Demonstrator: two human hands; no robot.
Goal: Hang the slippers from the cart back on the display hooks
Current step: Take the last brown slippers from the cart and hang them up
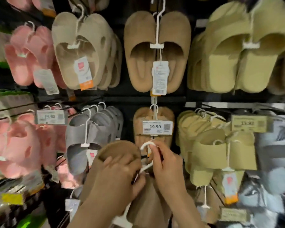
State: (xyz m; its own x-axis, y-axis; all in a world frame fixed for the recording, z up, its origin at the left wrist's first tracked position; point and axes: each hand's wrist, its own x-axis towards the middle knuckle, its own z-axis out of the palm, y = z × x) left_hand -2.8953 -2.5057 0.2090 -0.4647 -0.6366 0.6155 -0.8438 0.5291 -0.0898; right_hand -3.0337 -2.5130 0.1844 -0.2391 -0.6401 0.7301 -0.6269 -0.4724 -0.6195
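I hold a pair of brown slippers (120, 150) low in the middle of the view, in front of the display wall. My left hand (118, 180) grips the pair from the left. My right hand (166, 167) pinches the white plastic hanger hook (146, 145) at its top. The hook is just below a price tag reading 19.90 (157, 127), which sits at the tip of a display hook carrying matching brown slippers (153, 116). The lower part of the held pair is hidden behind my forearms.
Rows of hanging slippers fill the wall: pink (28, 55) at left, beige (82, 51), brown (156, 50) in the centre, yellow-green (242, 51) at right. Grey slippers (90, 129) hang left of my hands, yellow-green ones (220, 153) right.
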